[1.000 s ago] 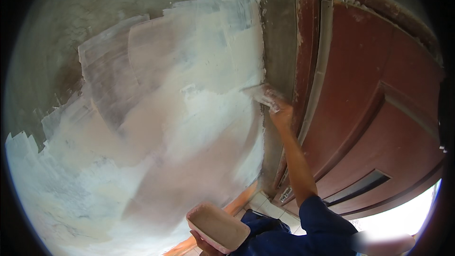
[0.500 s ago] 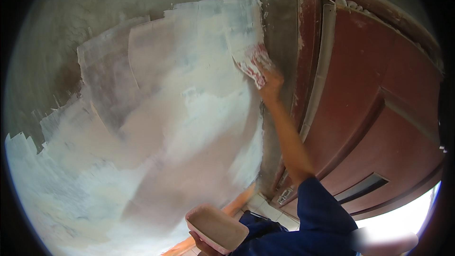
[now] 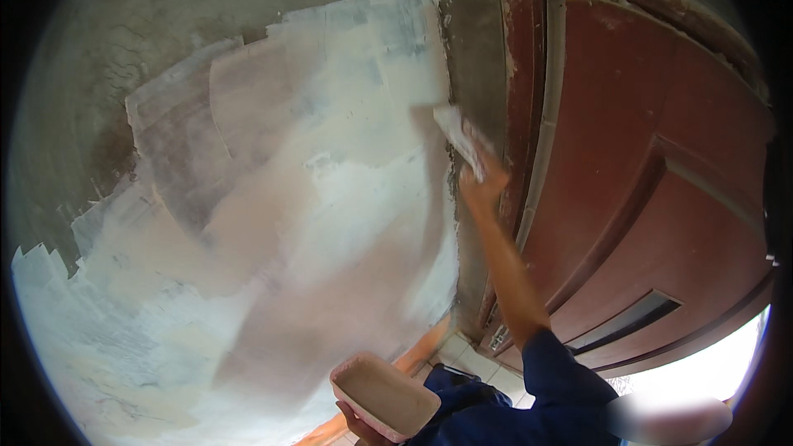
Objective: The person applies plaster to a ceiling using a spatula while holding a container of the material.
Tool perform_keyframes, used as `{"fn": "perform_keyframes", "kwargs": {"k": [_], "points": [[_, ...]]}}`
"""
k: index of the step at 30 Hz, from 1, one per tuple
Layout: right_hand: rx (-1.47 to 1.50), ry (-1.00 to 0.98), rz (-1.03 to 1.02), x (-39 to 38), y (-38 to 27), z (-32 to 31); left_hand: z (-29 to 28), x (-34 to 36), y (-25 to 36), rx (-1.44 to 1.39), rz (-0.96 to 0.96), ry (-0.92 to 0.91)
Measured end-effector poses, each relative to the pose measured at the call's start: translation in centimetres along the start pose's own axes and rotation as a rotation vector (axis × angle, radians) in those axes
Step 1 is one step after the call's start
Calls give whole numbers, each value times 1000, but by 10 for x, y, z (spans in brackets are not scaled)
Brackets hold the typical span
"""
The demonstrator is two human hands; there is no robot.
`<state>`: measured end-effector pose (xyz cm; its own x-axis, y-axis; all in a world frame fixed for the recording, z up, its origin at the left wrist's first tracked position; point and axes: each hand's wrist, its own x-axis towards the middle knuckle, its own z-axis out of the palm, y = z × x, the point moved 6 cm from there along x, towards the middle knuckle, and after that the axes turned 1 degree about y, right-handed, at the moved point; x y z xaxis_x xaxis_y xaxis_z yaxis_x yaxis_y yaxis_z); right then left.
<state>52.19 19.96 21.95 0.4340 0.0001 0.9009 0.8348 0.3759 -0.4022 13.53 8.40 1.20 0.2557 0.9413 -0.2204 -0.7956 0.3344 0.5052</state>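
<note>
My right hand point(image 3: 483, 182) grips a flat, white-smeared scraper point(image 3: 454, 136), held at the right edge of a patch of pale filler point(image 3: 347, 124) on the grey plastered wall, near the corner beside the door. Whether the blade touches the surface is unclear. My left hand point(image 3: 355, 421) holds a pale pinkish rectangular pan point(image 3: 384, 396) low in the view, its open top toward the camera. The filler covers much of the wall, mottled white, pink and grey, with ragged edges against bare grey plaster point(image 3: 140, 25).
A dark red panelled door point(image 3: 619, 157) with a narrow glazed slot fills the right side within a chipped frame point(image 3: 522, 83). Bright light shows at its lower right. Below are pale floor tiles point(image 3: 475, 363) and an orange strip point(image 3: 421, 343) along the wall's base.
My right hand swept the scraper upward along the patch's edge, then came partway back down and slightly right. My left hand with the pan has stayed nearly in place.
</note>
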Motion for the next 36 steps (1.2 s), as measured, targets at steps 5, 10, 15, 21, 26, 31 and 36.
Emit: {"fn": "perform_keyframes", "kwargs": {"k": [5, 10, 15, 21, 26, 31, 36], "points": [[39, -52, -213, 74, -30, 50, -2, 1, 0, -12, 4, 15], [-177, -123, -365, 36, -26, 79, -2, 3, 4, -17, 32, 25], [-263, -300, -224, -49, 18, 47, 1, 11, 2, -23, 28, 23], [-241, -264, -306, -97, 7, 19, 4, 9, 0, -1, 101, 89], [-234, -164, -92, -27, -23, 0, 6, 10, -7, -50, 78, 88], [-135, 31, -352, 62, -60, 50, 5, 10, -9, -32, 36, 64], [-186, -116, -350, 23, -51, 94, 2, 12, -2, -34, 40, 73]]}}
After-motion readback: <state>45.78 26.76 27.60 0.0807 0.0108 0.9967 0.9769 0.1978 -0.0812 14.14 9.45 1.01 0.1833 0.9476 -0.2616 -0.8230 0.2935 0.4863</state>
